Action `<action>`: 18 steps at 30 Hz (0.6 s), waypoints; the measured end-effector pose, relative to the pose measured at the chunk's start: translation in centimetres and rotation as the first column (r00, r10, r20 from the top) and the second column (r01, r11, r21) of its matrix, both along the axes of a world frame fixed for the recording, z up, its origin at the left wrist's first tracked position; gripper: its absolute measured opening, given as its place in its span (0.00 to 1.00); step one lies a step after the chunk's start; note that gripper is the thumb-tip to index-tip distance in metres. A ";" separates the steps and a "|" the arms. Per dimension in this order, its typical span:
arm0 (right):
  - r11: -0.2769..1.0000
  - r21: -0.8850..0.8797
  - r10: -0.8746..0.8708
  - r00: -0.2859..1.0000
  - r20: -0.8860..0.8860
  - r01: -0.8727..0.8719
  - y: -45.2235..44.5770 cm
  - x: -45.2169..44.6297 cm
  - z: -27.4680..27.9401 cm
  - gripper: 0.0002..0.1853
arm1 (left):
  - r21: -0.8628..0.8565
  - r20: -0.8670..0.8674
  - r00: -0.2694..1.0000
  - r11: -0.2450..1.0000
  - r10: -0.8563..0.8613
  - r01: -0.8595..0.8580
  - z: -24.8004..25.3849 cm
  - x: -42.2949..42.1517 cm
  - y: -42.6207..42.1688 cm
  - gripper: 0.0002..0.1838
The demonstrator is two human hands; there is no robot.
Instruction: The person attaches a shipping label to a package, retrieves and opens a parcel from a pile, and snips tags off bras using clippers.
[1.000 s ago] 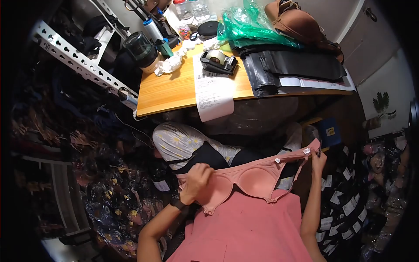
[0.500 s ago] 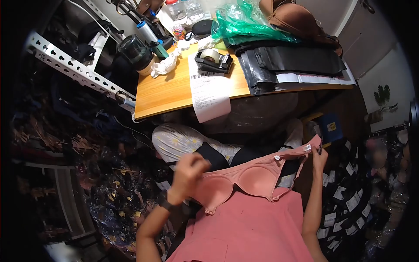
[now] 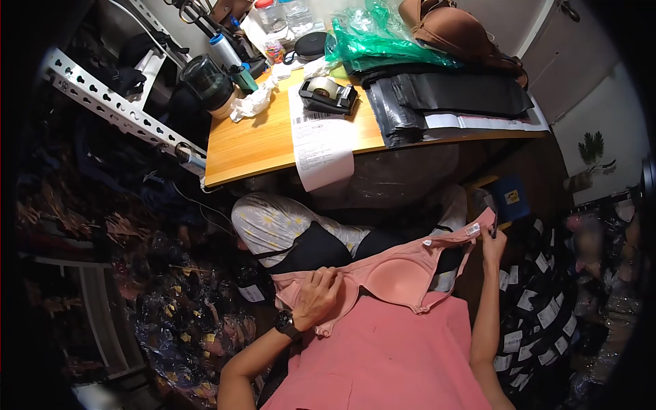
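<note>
A pink bra [image 3: 396, 281] is spread across my lap with the insides of its cups facing up. My left hand [image 3: 318, 295], with a dark watch on the wrist, rests on the left cup, its fingers bent and pressed to the fabric near the upper edge. At the far right end of the band, my right hand [image 3: 493, 244] is closed on the strap end, beside the white label [image 3: 473, 229]. A thin dark object [image 3: 495, 225] sticks up from that hand; its kind cannot be made out. Beneath the pink bra lies a black bra [image 3: 316, 251].
Ahead stands a wooden desk [image 3: 253, 154] with a tape dispenser [image 3: 328, 94], a printed paper sheet [image 3: 322, 154], black plastic mailing bags [image 3: 465, 94], green plastic [image 3: 389, 44] and a brown bra [image 3: 454, 31]. Wrapped packages [image 3: 198, 321] pile up left; labelled dark packages [image 3: 540, 307] lie right.
My left hand has come down from above the left cup, moving right, onto the pink bra's fabric. My right hand keeps its hold; the whole view has shifted slightly.
</note>
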State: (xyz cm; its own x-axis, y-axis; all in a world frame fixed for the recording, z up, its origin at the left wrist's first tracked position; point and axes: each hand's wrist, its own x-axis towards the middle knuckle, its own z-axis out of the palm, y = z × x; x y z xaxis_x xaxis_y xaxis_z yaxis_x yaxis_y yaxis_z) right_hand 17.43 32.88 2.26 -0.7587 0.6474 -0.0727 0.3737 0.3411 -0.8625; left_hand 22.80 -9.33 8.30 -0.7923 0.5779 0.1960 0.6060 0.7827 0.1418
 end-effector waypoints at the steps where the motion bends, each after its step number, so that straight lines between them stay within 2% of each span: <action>1: 1.000 -0.006 0.007 1.000 0.010 -0.007 -0.1 0.0 0.3 0.14 | 0.012 -0.021 1.000 1.000 0.008 -0.007 -0.3 0.1 -0.2 0.13; 5: 1.000 0.007 0.026 0.998 0.049 -0.026 0.1 -0.1 0.0 0.14 | -0.033 -0.028 0.999 0.999 -0.030 0.029 -0.4 -0.1 -0.4 0.15; 8: 1.000 0.013 0.014 0.999 0.029 -0.014 -0.1 -0.2 0.0 0.14 | -0.030 -0.036 0.999 0.999 -0.023 0.022 0.1 -0.7 0.3 0.11; 9: 1.000 0.013 0.010 1.000 0.030 -0.010 -0.1 -0.1 0.0 0.14 | 0.195 0.097 0.993 0.977 0.070 -0.088 0.6 -1.1 0.4 0.09; 10: 1.000 0.019 0.006 1.000 0.022 -0.006 0.0 -0.1 -0.1 0.14 | 0.391 0.248 0.960 0.893 0.129 -0.221 1.3 -1.5 0.4 0.07; 11: 1.000 0.024 0.005 1.000 0.016 -0.005 0.0 0.0 -0.1 0.14 | 0.512 0.270 0.947 0.807 0.175 -0.295 2.4 -2.4 0.5 0.08; 13: 1.000 0.011 -0.007 1.000 0.017 0.007 0.0 0.1 -0.2 0.14 | 0.548 0.268 0.930 0.754 0.250 -0.361 4.4 -4.6 -0.9 0.03; 14: 1.000 0.000 -0.023 1.000 0.013 0.023 0.0 0.0 -0.2 0.14 | 0.529 0.279 0.897 0.725 0.342 -0.441 5.2 -5.5 -1.8 0.04; 16: 1.000 0.003 -0.017 1.000 0.023 0.017 -0.2 0.0 -0.1 0.14 | 0.629 0.150 0.826 0.592 0.544 -0.504 6.2 -7.9 -2.2 0.13; 17: 1.000 0.012 -0.016 0.999 0.031 0.016 -0.1 0.1 0.1 0.14 | 0.633 0.151 0.832 0.595 0.534 -0.496 6.5 -8.1 -2.0 0.13; 18: 0.999 -0.016 -0.032 0.999 -0.028 0.032 -0.2 0.1 0.0 0.14 | 0.546 0.067 0.875 0.717 0.479 -0.434 6.8 -8.3 -1.7 0.18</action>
